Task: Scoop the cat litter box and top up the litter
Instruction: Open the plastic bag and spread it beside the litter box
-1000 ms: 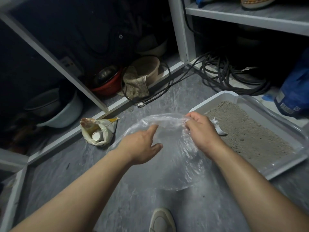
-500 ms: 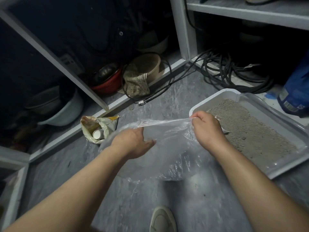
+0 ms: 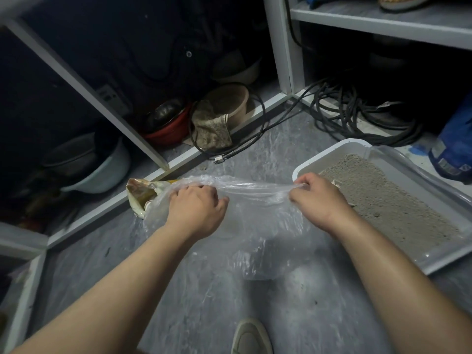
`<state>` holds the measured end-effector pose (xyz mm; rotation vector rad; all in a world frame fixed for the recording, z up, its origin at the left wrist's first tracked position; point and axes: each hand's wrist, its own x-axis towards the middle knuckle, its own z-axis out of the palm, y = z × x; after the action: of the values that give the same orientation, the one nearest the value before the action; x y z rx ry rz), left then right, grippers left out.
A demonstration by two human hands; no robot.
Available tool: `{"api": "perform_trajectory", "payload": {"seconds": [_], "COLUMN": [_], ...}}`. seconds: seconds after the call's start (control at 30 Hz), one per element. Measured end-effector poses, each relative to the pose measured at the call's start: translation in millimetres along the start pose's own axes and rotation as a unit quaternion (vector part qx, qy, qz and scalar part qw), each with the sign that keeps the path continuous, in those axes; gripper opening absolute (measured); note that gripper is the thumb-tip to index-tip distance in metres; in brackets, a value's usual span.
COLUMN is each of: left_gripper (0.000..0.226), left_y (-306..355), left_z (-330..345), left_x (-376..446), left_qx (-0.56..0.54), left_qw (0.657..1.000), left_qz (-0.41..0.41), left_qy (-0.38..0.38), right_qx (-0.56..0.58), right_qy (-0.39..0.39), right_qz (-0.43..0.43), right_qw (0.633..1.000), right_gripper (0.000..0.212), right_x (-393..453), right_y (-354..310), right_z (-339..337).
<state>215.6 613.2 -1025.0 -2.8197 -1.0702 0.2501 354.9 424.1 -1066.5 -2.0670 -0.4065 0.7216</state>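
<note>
Nearest the camera, 1 shoe (image 3: 251,337) stands on the grey floor (image 3: 178,315). Above it, both forearms reach forward over a clear plastic bag (image 3: 245,226), which hangs from the hands and sags to the floor.

The left hand (image 3: 195,209) has its grip closed, fingers curled over the bag's upper edge at the left. The right hand (image 3: 319,199) has its grip closed too, pinching the same edge at the right. The edge is drawn taut between the 2 hands, which are well apart.

The litter box (image 3: 306,162) sits on the floor just beside the right hand, to its right, holding a layer of grey litter (image 3: 398,203). A white item shows behind the right hand on the litter; it cannot be identified. No scoop can be confirmed.

Assessment: the step in hand appears to be opening the bag to receive waste. Scooping is not yet begun. The next move calls for a mouth that stays open beside the box, and 1 hand freed for a scoop.

Further off, a crumpled yellow packet (image 3: 139,192) lies by the shelf base. Beyond are black cables (image 3: 357,118) and a blue bag (image 3: 454,149) at far right, possibly the refill.
</note>
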Motion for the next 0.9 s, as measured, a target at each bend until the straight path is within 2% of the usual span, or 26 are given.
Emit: {"api": "perform_trajectory", "payload": {"seconds": [0.07, 0.13, 0.2, 0.27, 0.33, 0.4, 0.47, 0.57, 0.67, 0.77, 0.9], "left_gripper": [0.046, 0.045, 0.046, 0.048, 0.05, 0.054, 0.054, 0.043, 0.036, 0.032, 0.03], "left_y": [0, 0, 1, 2, 3, 5, 7, 7, 7, 5, 6], "left_z": [0, -1, -3, -4, -5, -7, -9, -7, -4, -3, -5], "left_x": [0, 0, 0, -1, -3, -4, -4, -4, -3, -3, -3], "left_qx": [0.006, 0.01, 0.009, 0.003, -0.01, -0.027, -0.041, -0.043, -0.051, -0.078, -0.09], "left_qw": [1.0, 1.0, 1.0, 0.999, 0.998, 0.997, 0.995, 0.991, 0.991, 0.992, 0.992], "left_qz": [0.004, 0.012, 0.021, 0.028, 0.037, 0.051, 0.08, 0.122, 0.124, 0.099, 0.076], "left_qy": [0.002, 0.008, 0.02, 0.034, 0.049, 0.051, 0.043, 0.023, 0.025, 0.024, 0.038], "right_qx": [-0.093, -0.168, -0.243, -0.212, -0.103, -0.079, -0.127, -0.234, -0.275, -0.316, -0.407], "right_qy": [-0.056, -0.062, 0.027, 0.098, 0.045, -0.021, -0.058, -0.114, -0.159, -0.208, -0.269], "right_qz": [-0.054, -0.1, -0.189, -0.327, -0.393, -0.396, -0.374, -0.275, -0.217, -0.207, -0.199], "right_qw": [0.993, 0.979, 0.951, 0.916, 0.913, 0.915, 0.917, 0.925, 0.923, 0.902, 0.85], "right_gripper": [0.057, 0.07, 0.062, 0.039, 0.022, 0.024, 0.025, 0.032, 0.041, 0.056, 0.085], "right_x": [-9, -23, -33, -43, -49, -51, -44, -34, -33, -39, -54], "right_y": [-12, -29, -41, -53, -62, -63, -49, -25, -17, -20, -23], "right_z": [-5, -8, -7, -7, -1, 14, 31, 42, 43, 44, 55]}}
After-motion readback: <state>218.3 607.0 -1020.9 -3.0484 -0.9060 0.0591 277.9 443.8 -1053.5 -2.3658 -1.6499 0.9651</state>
